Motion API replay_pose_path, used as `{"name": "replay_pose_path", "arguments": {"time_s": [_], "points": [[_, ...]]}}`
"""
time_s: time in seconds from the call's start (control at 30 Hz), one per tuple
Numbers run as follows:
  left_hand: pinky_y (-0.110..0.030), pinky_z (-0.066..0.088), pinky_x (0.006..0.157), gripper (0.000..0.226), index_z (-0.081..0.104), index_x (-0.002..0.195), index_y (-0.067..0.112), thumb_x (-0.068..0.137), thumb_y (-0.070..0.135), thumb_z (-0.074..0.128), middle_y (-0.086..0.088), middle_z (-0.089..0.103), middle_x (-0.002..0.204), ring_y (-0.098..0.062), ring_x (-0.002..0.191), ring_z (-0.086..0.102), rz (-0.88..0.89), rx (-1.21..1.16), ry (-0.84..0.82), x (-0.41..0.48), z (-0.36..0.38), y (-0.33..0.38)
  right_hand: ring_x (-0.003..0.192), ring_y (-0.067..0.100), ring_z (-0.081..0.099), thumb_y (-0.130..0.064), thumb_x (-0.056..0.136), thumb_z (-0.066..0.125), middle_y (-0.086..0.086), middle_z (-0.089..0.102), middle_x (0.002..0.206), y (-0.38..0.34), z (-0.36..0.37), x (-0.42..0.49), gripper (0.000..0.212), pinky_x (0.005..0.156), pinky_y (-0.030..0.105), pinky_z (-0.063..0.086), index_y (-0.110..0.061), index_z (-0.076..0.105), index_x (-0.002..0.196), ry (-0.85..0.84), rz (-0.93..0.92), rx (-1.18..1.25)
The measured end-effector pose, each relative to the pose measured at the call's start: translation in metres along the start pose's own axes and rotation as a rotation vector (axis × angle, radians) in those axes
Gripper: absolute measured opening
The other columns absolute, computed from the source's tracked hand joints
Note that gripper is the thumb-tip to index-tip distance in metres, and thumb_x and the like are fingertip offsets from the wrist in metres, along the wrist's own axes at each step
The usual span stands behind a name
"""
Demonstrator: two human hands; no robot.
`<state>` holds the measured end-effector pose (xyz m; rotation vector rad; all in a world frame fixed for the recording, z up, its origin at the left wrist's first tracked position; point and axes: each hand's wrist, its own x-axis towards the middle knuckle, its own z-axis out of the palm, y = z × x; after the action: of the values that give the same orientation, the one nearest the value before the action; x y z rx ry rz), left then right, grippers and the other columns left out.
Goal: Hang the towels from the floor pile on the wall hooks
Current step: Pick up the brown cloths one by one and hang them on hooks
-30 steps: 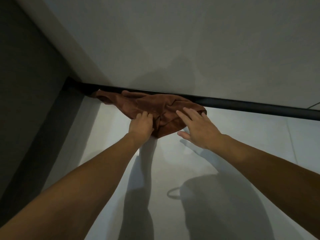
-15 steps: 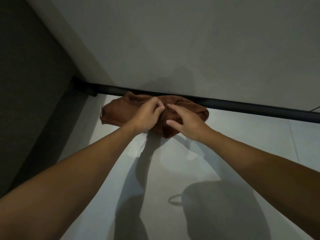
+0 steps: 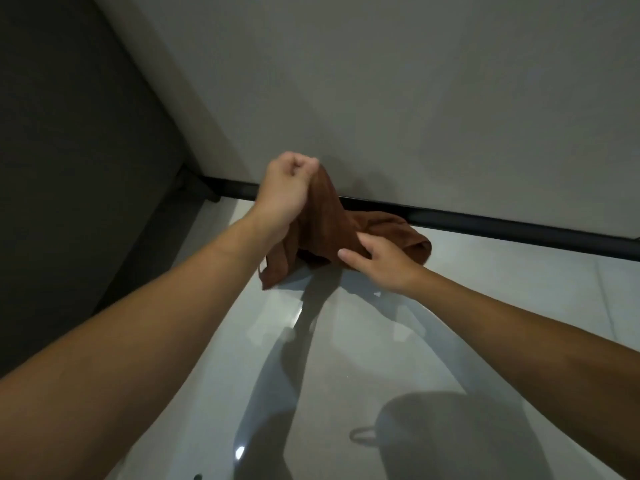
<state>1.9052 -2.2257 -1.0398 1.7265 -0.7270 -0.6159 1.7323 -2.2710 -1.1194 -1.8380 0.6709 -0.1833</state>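
Left hand (image 3: 287, 188), held high with wrist bent, clenches the top of the towel (image 3: 325, 216), which drapes below it. Right hand (image 3: 381, 261) lies lower on the cloth; I cannot tell whether it grips.

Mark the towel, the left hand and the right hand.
towel (image 3: 327, 220), head view, raised fold below the fist.
left hand (image 3: 287, 188), head view, back of the fist.
right hand (image 3: 381, 263), head view, back of the hand.

Indoor room, likely home interior; exact room type unclear. Glossy pale tiled floor (image 3: 450, 341) with grout lines and light glare. Plain grey painted wall (image 3: 415, 98), black skirting board (image 3: 502, 225) along base. Dark panel (image 3: 69, 168) at left corner. Dim lighting.
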Motion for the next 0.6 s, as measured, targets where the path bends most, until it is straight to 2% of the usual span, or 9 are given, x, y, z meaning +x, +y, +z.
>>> {"name": "replay_pose_path", "arguments": {"time_s": [0.03,0.1,0.17,0.2,0.27,0.4,0.43,0.53,0.6], "points": [[-0.014,0.043,0.061,0.024,0.054,0.074,0.021,0.097,0.015,0.056,0.004,0.055,0.069,-0.002,0.060,0.051,-0.030,-0.055,0.080,0.005,-0.006,0.006,0.104,-0.007,0.056,-0.036,0.096,0.054,-0.015,0.062,0.115,0.003,-0.006,-0.003,0.033,0.089,0.009,0.040,-0.023,0.058,0.127,0.012,0.016,-0.017],[-0.019,0.044,0.066,0.024,0.053,0.075,0.022,0.098,0.018,0.054,0.005,0.053,0.071,-0.005,0.065,0.052,-0.095,-0.093,0.241,0.014,-0.022,0.010,0.084,-0.010,0.056,-0.032,0.097,0.053,-0.013,0.064,0.094,0.013,-0.020,-0.011,0.010,0.077,0.009,0.040,-0.028,0.062,0.100,0.077,0.047,-0.090],[-0.025,0.046,0.076,0.021,0.052,0.077,0.023,0.098,0.021,0.053,0.006,0.053,0.075,-0.011,0.076,0.054,-0.123,-0.031,0.300,0.018,-0.034,0.004,0.073,-0.001,0.055,-0.031,0.097,0.054,-0.008,0.062,0.081,0.021,-0.033,-0.017,0.017,0.070,0.016,0.040,-0.025,0.061,0.083,0.164,0.088,-0.152],[-0.026,0.046,0.079,0.017,0.054,0.081,0.024,0.098,0.021,0.054,0.006,0.053,0.077,-0.012,0.081,0.054,-0.099,0.030,0.253,0.016,-0.036,0.000,0.074,0.002,0.055,-0.030,0.097,0.054,-0.006,0.063,0.082,0.022,-0.037,-0.019,0.019,0.071,0.020,0.041,-0.023,0.063,0.082,0.183,0.089,-0.152],[-0.021,0.043,0.079,0.003,0.059,0.093,0.021,0.095,0.022,0.060,0.007,0.054,0.080,-0.009,0.080,0.054,0.016,0.167,0.016,0.006,-0.030,-0.006,0.075,0.002,0.055,-0.026,0.097,0.055,-0.007,0.064,0.081,0.012,-0.039,-0.019,0.019,0.072,0.020,0.041,-0.018,0.065,0.083,0.185,0.026,-0.123],[-0.009,0.044,0.079,0.039,0.059,0.126,0.016,0.089,0.023,0.068,0.003,0.064,0.102,-0.005,0.086,0.060,0.150,0.332,-0.588,-0.017,-0.010,-0.005,0.066,-0.001,0.048,-0.020,0.097,0.055,-0.011,0.055,0.069,-0.023,-0.031,-0.005,0.021,0.065,0.017,0.038,-0.022,0.060,0.078,0.198,-0.125,-0.073],[-0.009,0.045,0.077,0.035,0.063,0.121,0.015,0.088,0.023,0.070,0.001,0.066,0.101,-0.005,0.084,0.060,0.161,0.378,-0.673,-0.018,-0.009,-0.004,0.067,-0.001,0.048,-0.020,0.098,0.054,-0.012,0.054,0.069,-0.031,-0.030,-0.003,0.022,0.065,0.017,0.038,-0.025,0.058,0.076,0.202,-0.138,-0.059],[-0.029,0.044,0.065,0.029,0.068,0.090,0.000,0.084,0.028,0.074,-0.009,0.062,0.074,-0.009,0.066,0.053,0.164,0.532,-0.765,-0.017,-0.009,-0.005,0.067,0.001,0.051,-0.024,0.098,0.053,-0.010,0.058,0.072,-0.039,-0.030,-0.003,0.024,0.066,0.020,0.042,-0.027,0.058,0.075,0.211,-0.108,-0.013],[-0.024,0.040,0.059,0.025,0.064,0.080,-0.001,0.085,0.022,0.073,-0.003,0.057,0.064,-0.007,0.059,0.049,0.101,0.457,-0.722,-0.018,-0.009,-0.003,0.067,0.007,0.051,-0.026,0.097,0.054,-0.002,0.058,0.072,-0.040,-0.031,-0.005,0.021,0.067,0.026,0.042,-0.023,0.059,0.077,0.192,-0.083,0.052]]}}
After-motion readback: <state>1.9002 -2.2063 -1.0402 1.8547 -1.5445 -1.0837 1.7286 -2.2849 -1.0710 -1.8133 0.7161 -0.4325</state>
